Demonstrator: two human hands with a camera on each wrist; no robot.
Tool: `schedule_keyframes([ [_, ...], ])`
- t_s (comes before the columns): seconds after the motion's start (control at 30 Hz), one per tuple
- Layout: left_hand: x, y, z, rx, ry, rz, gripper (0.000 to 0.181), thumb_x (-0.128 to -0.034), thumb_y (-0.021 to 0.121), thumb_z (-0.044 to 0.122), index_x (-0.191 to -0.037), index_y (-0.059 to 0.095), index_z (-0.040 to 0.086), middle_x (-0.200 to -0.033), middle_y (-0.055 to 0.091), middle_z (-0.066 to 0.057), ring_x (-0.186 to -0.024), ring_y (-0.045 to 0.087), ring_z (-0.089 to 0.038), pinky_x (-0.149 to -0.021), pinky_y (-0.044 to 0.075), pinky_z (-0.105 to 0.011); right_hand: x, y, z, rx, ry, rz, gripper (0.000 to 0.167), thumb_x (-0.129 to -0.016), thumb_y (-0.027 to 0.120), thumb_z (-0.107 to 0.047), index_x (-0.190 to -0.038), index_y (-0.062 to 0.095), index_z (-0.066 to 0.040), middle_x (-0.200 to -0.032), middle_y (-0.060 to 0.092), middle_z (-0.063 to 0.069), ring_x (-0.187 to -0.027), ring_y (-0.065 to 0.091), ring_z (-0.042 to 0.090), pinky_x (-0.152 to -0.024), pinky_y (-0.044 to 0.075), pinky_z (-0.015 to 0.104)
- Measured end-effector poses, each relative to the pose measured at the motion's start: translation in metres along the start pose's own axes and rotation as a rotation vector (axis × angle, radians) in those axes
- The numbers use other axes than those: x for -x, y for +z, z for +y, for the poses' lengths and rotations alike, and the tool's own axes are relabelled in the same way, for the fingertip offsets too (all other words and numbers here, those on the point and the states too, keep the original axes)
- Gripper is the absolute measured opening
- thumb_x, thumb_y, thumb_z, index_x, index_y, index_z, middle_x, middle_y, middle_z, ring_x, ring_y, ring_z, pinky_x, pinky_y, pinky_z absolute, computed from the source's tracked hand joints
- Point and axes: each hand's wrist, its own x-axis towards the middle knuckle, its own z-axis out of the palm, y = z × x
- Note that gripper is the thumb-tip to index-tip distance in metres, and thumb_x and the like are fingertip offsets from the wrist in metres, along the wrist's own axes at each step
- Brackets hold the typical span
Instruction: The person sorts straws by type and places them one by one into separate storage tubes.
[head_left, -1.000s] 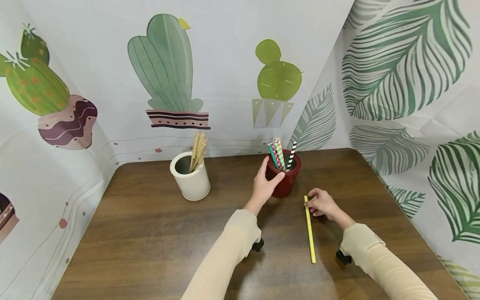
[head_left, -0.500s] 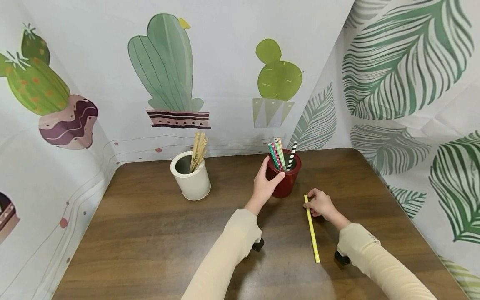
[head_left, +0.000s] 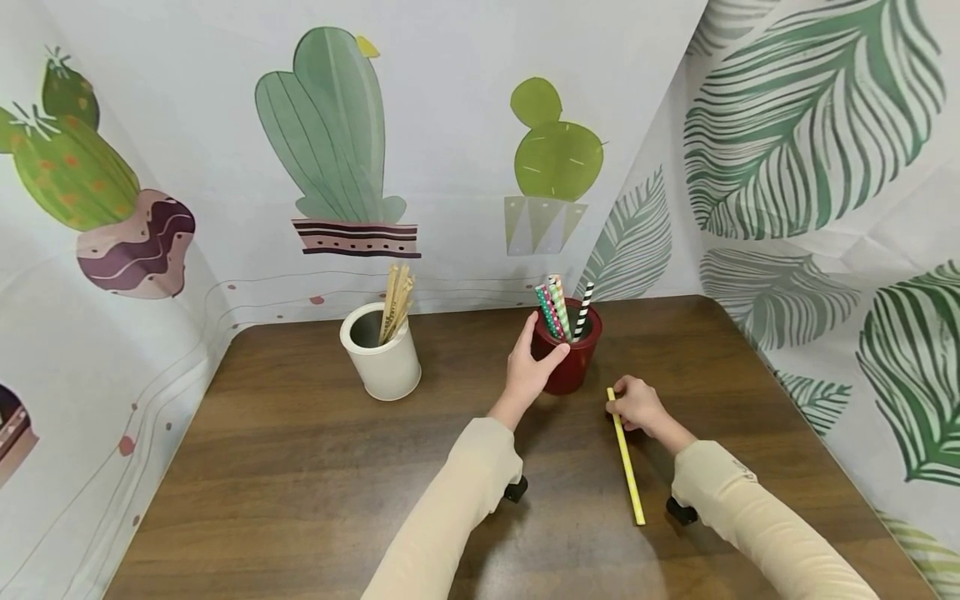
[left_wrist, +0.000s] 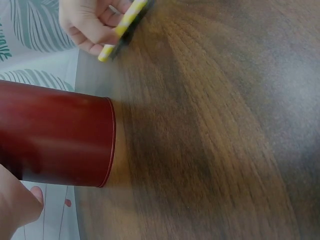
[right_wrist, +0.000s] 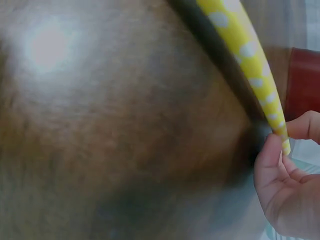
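My right hand point(head_left: 640, 407) pinches the far end of a yellow paper straw point(head_left: 628, 475) with white dots between thumb and fingers. In the right wrist view the straw point(right_wrist: 257, 75) slants up from the fingertips, its dark shadow alongside. My left hand point(head_left: 525, 371) holds the left side of a dark red cup point(head_left: 567, 371), thumb at the front near the rim. Several patterned paper straws point(head_left: 555, 310) and a black-and-white striped straw point(head_left: 582, 312) stand in that cup. The left wrist view shows the cup's wall point(left_wrist: 60, 135) and the yellow straw point(left_wrist: 120, 32) beyond it.
A cream cup point(head_left: 390, 367) with several tan straws point(head_left: 396, 304) leaning in it stands at the back left of the brown wooden table point(head_left: 300, 483). Printed cloth point(head_left: 450, 150) with cacti and leaves hangs behind and to the right.
The straw's near end has swung slightly to the right, and my right hand and forearm have shifted a little left. My left hand and both cups have stayed put.
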Motion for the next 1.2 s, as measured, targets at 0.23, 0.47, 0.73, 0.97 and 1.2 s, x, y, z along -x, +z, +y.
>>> schedule_keyframes([
  [0.23, 0.001, 0.000, 0.000, -0.009, -0.004, -0.014, 0.072, -0.0775, 0.062, 0.043, -0.139, 0.025, 0.033, -0.141, 0.033, 0.010, -0.129, 0.031, -0.012, -0.103, 0.030, -0.039, 0.005, -0.022, -0.017, -0.147, -0.068, -0.056, 0.039, -0.077, 0.051, -0.003, -0.113, 0.039, 0.008, -0.065, 0.049, 0.002, -0.051, 0.050, 0.012, -0.049, 0.051, 0.028],
  [0.47, 0.000, 0.000, -0.001, -0.007, 0.001, -0.015, 0.072, -0.0781, 0.062, 0.042, -0.139, 0.025, 0.030, -0.141, 0.033, 0.008, -0.129, 0.032, -0.014, -0.103, 0.030, -0.041, 0.012, -0.051, -0.037, -0.301, -0.120, -0.046, 0.045, -0.077, 0.046, 0.000, -0.118, 0.031, 0.009, -0.066, 0.049, -0.001, -0.052, 0.050, 0.010, -0.051, 0.051, 0.028],
  [0.73, 0.000, 0.000, -0.002, 0.007, -0.007, -0.019, 0.073, -0.0784, 0.062, 0.041, -0.140, 0.025, 0.029, -0.142, 0.031, 0.010, -0.130, 0.030, -0.013, -0.103, 0.030, -0.041, 0.019, -0.077, -0.058, -0.411, -0.185, -0.014, 0.040, -0.080, 0.045, 0.002, -0.116, 0.029, 0.008, -0.066, 0.051, -0.006, -0.052, 0.050, 0.004, -0.050, 0.051, 0.023],
  [0.97, 0.000, -0.001, -0.002, 0.012, -0.014, -0.020, 0.072, -0.0787, 0.062, 0.041, -0.139, 0.025, 0.031, -0.142, 0.031, 0.011, -0.130, 0.030, -0.012, -0.104, 0.029, -0.042, 0.024, -0.096, -0.077, -0.518, -0.243, 0.022, 0.025, -0.083, 0.047, 0.002, -0.104, 0.036, -0.007, -0.067, 0.053, -0.008, -0.054, 0.052, 0.005, -0.050, 0.050, 0.020],
  [1.2, -0.001, 0.000, -0.003, 0.020, -0.013, -0.021, 0.070, -0.0781, 0.063, 0.042, -0.137, 0.024, 0.039, -0.142, 0.031, 0.012, -0.130, 0.029, -0.011, -0.104, 0.029, -0.041, 0.029, -0.109, -0.100, -0.721, -0.336, 0.074, 0.026, -0.081, 0.043, 0.008, -0.099, 0.037, -0.011, -0.064, 0.055, -0.004, -0.053, 0.053, 0.008, -0.048, 0.050, 0.021],
])
